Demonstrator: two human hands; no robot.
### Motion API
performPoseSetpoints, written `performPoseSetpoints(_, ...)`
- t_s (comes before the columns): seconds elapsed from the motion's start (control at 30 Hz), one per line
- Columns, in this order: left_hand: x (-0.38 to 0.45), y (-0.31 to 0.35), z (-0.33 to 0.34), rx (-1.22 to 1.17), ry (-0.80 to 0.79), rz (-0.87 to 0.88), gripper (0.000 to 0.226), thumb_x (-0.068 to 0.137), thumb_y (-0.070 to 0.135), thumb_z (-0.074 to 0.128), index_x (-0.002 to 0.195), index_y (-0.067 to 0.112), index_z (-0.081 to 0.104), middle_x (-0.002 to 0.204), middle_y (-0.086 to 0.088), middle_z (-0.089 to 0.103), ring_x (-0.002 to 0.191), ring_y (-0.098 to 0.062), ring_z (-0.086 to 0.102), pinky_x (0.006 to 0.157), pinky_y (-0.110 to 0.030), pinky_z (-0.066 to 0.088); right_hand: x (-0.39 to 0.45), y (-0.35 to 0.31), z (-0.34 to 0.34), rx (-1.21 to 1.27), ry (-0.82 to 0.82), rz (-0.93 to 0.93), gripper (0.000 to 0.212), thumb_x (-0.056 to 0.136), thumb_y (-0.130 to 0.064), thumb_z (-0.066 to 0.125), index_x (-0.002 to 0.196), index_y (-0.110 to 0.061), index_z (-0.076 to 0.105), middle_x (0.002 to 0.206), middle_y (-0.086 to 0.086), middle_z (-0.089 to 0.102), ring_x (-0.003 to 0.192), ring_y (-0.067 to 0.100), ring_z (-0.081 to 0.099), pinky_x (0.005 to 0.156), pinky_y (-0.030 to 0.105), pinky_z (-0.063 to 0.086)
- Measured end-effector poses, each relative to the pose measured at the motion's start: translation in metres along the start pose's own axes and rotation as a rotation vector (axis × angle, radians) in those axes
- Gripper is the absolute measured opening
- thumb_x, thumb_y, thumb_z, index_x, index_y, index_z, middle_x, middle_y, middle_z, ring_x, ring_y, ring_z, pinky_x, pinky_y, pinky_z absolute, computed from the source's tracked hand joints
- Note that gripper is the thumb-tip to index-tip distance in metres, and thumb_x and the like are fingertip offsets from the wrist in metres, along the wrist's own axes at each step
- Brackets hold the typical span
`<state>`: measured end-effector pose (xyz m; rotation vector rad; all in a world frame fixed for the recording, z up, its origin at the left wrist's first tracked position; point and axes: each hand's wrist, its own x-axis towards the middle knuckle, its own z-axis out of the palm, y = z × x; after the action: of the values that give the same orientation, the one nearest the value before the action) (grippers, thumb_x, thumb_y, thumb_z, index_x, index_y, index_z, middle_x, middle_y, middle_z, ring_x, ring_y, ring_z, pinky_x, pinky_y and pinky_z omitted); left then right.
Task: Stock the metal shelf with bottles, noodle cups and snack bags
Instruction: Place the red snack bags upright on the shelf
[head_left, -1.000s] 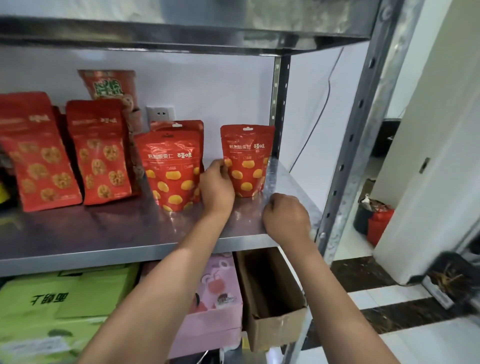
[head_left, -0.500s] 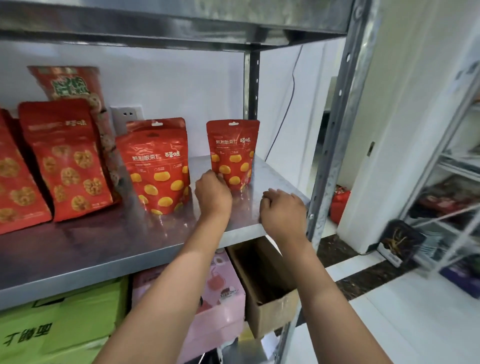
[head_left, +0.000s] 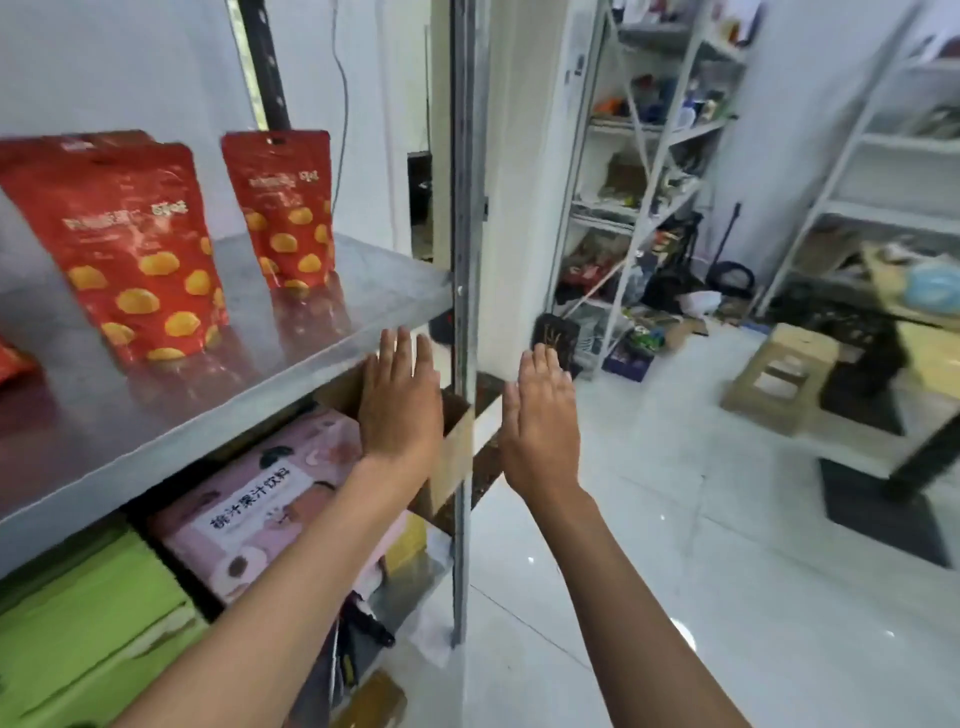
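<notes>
Two red snack bags with yellow spots stand upright on the metal shelf (head_left: 322, 358): a large one (head_left: 130, 249) at the left and a smaller one (head_left: 283, 208) further back. My left hand (head_left: 400, 400) hangs flat and empty just below the shelf's front edge, fingers straight. To the right of the shelf's upright post (head_left: 465, 218), my right hand (head_left: 543, 421) is also flat, with nothing in it. Neither hand touches a bag.
Under the shelf sit a pink box (head_left: 270, 499), a green box (head_left: 88, 623) and an open cardboard box (head_left: 447, 452). Across the white tiled floor stand cluttered metal racks (head_left: 639, 171), a small wooden stool (head_left: 779, 374) and a table (head_left: 914, 317).
Both hands have come off the shelf, away from the smaller bag, and opened flat. The view has swung right toward the room.
</notes>
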<state>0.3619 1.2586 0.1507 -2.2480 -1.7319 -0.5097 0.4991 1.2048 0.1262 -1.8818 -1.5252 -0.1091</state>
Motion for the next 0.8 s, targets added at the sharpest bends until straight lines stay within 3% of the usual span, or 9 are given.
performPoseSetpoints(0.2, -0.084, 0.106, -0.008, -0.396, -0.033, 0.325, 0.056, 0.106, 0.029, 0.028, 0.155, 0.006, 0.013, 0.163, -0.013, 0.01, 0.151, -0.027, 0.001, 0.121, -0.038, 0.003, -0.096, 0.052, -0.084, -0.116, 0.129, 0.284, 0.052, 0.107, -0.031, 0.021, 0.154, -0.01, 0.022, 0.163, 0.006, 0.017, 0.152, 0.016, 0.006, 0.124, 0.035, 0.001)
performPoseSetpoints(0.43, -0.182, 0.231, -0.046, -0.729, -0.169, 0.652, 0.055, 0.106, 0.034, 0.029, 0.156, 0.022, 0.01, 0.164, -0.006, 0.001, 0.151, -0.024, -0.005, 0.117, -0.03, 0.0, -0.231, 0.092, -0.177, -0.194, 0.341, 0.627, 0.059, 0.102, -0.04, 0.015, 0.155, -0.013, 0.02, 0.164, 0.0, 0.012, 0.151, 0.007, 0.002, 0.124, 0.033, 0.004)
performPoseSetpoints(0.57, -0.243, 0.286, -0.075, -0.804, -0.24, 0.825, 0.056, 0.106, 0.036, 0.029, 0.157, 0.022, 0.008, 0.164, -0.004, 0.004, 0.151, -0.023, -0.002, 0.119, -0.032, 0.003, -0.299, 0.115, -0.232, -0.256, 0.439, 0.805, 0.052, 0.107, -0.032, 0.022, 0.156, -0.014, 0.015, 0.164, -0.001, 0.009, 0.148, 0.003, -0.001, 0.124, 0.033, 0.002)
performPoseSetpoints(0.8, -0.359, 0.366, -0.121, -0.842, -0.338, 1.194, 0.058, 0.106, 0.035, 0.026, 0.157, 0.019, 0.003, 0.164, -0.004, -0.001, 0.151, -0.022, -0.005, 0.121, -0.034, 0.002, -0.417, 0.136, -0.314, -0.337, 0.639, 1.011, 0.052, 0.108, -0.03, 0.023, 0.156, -0.012, 0.014, 0.165, 0.0, 0.007, 0.151, 0.009, -0.001, 0.124, 0.031, 0.001)
